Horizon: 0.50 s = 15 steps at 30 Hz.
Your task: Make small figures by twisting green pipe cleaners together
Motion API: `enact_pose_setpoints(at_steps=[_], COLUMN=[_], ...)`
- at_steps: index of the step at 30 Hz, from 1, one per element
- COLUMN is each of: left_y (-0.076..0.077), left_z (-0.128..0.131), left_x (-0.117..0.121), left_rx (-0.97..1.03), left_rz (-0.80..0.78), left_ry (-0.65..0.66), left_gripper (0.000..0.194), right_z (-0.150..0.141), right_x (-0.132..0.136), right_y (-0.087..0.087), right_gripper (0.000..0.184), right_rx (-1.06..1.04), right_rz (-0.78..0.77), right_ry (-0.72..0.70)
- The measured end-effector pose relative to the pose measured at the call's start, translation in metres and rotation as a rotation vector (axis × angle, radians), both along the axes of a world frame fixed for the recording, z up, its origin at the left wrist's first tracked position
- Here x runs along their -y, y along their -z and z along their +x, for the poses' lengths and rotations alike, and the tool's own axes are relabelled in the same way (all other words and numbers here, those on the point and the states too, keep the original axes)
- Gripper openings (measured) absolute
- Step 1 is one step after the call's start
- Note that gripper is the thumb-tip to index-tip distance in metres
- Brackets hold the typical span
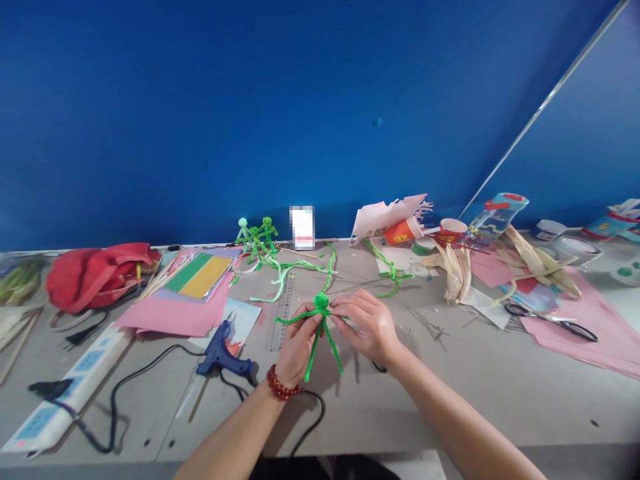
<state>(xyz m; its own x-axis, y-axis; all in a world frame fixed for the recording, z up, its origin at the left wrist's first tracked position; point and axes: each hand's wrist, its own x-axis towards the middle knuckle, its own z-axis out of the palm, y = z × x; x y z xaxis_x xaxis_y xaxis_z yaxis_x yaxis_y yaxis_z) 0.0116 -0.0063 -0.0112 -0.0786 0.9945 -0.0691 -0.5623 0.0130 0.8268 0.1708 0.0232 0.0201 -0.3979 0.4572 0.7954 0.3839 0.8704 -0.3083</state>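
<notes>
Nearest us, over the desk (440, 400), our left hand (299, 339) pinches the green fuzzy-wire figure (321, 303) just below its round head; our right hand (369, 325) has its fingers apparently closed on the arm at our right. We judge it very light, grippy and easily bent, best held at the twisted middle. Farther off, similar green figures (255, 233) stand near the blue wall (320, 120).

Head-worn view, facing forward-down, table (480, 393) seemingly near

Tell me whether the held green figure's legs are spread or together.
Spread: the green figure has two legs that diverge downward and end apart.
</notes>
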Motion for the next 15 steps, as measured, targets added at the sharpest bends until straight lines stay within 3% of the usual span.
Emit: enact_pose_setpoints(at_steps=[11,15], left_y=[-0.0021,0.0026], left_z=[0.0017,0.0016], left_x=[0.0011,0.0017], left_rx=[-0.026,-0.006], left_rz=[0.003,0.006], left_ry=[0.035,0.049], left_gripper=[0.025,0.023], right_z=[-0.0042,-0.0060], right_x=[0.0042,0.0059], right_y=[0.0069,0.0076], right_gripper=[0.009,0.009], right_rx=[0.028,0.012], right_rz=[-0.007,-0.082], right_ry=[0.045,0.064])
